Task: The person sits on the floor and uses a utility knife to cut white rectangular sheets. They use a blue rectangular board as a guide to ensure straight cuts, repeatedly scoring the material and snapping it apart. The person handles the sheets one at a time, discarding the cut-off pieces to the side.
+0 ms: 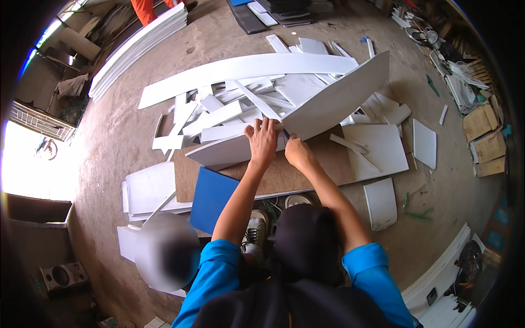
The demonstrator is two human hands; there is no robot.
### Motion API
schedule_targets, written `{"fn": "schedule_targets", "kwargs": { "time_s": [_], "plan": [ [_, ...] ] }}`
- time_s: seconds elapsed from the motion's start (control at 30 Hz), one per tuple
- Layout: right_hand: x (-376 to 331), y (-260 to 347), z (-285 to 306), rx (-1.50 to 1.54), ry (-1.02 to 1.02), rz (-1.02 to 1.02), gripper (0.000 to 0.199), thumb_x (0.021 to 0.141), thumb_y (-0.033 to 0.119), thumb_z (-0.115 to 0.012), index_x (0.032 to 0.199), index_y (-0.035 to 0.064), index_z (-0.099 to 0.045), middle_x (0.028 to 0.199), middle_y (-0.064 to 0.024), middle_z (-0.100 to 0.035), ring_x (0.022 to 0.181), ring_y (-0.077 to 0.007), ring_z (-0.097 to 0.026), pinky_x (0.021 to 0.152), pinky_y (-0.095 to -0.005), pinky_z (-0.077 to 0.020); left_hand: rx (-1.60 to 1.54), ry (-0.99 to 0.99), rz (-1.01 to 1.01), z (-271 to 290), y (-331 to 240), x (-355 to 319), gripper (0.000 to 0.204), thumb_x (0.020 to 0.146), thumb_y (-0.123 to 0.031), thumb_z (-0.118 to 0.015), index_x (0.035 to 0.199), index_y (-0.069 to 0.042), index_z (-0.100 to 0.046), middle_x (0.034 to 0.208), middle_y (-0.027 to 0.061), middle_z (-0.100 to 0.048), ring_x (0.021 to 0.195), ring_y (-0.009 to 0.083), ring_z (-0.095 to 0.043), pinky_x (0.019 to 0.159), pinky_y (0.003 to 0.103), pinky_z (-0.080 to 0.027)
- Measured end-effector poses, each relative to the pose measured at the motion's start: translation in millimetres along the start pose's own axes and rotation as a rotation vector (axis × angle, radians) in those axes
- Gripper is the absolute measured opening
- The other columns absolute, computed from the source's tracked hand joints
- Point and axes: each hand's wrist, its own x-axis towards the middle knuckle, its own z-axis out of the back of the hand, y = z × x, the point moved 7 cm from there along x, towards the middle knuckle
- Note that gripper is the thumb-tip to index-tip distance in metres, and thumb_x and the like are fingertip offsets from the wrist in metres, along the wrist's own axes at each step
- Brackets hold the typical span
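A long white panel (340, 101) stands tilted on edge over a brown board (328, 161), and its line bends near the middle, between my hands. My left hand (263, 143) is closed over the panel's upper edge, fingers curled to the far side. Just right of it, my right hand (299, 152) is wrapped round a slim dark blue tool (286, 133) that touches the panel at the bend. The tool's working end is hidden, so I cannot make out its exact kind. A blue flat sheet (210, 198) leans below my left forearm.
White offcuts (221, 115) lie heaped beyond the panel, under a long curved white strip (246, 66). White sheets (139, 49) are stacked at the far left, near a person in orange trousers (144, 11). Cardboard pieces (484, 139) line the right side. A blurred round shape (167, 251) is at lower left.
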Motion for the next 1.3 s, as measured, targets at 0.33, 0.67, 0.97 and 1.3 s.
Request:
{"fn": "schedule_targets", "kwargs": {
  "time_s": [0.33, 0.67, 0.97, 1.3],
  "plan": [
    [-1, -5, -2, 0.023, -0.055, 0.070, 0.023, 0.083, 0.009, -0.036, 0.097, -0.0075, -0.044, 0.086, -0.0334, -0.056, 0.084, -0.0440, -0.057, 0.074, -0.0473, -0.0471, -0.040, 0.225, 0.054, 1, 5, 21, 0.040, 0.073, -0.031, -0.063, 0.106, -0.012, -0.052, 0.092, 0.0034, -0.057, 0.093, 0.0194, -0.053, 0.078, 0.043, -0.033],
    [-6, -7, -6, 0.001, -0.042, 0.105, 0.026, 0.087, 0.016, -0.038, 0.097, -0.0074, -0.041, 0.079, -0.0326, -0.057, 0.079, -0.0457, -0.057, 0.069, -0.0489, -0.0475, -0.288, 0.093, -0.147, 3, -2, 31, 0.021, 0.074, -0.025, -0.062, 0.083, -0.006, -0.060, 0.077, 0.0072, -0.058, 0.074, 0.0261, -0.058, 0.060, 0.038, -0.046],
    [-23, -15, -2, -0.078, 0.032, 0.070, 0.021, 0.082, 0.007, -0.038, 0.096, -0.0064, -0.044, 0.082, -0.0303, -0.058, 0.081, -0.0419, -0.059, 0.072, -0.0452, -0.0487, -0.292, 0.054, -0.160, 6, -8, 17, 0.018, 0.074, -0.024, -0.063, 0.079, -0.007, -0.058, 0.071, 0.0057, -0.057, 0.065, 0.0263, -0.058, 0.056, 0.036, -0.045],
    [20, -41, -60, -0.160, 0.026, 0.102, 0.020, 0.082, 0.007, -0.039, 0.098, -0.0036, -0.046, 0.086, -0.0263, -0.059, 0.085, -0.0387, -0.059, 0.072, -0.0447, -0.0486, -0.290, 0.018, -0.163, 11, -11, 13, 0.016, 0.074, -0.021, -0.063, 0.079, -0.007, -0.058, 0.070, 0.0053, -0.056, 0.066, 0.0248, -0.058, 0.056, 0.035, -0.045]
  ]
}}
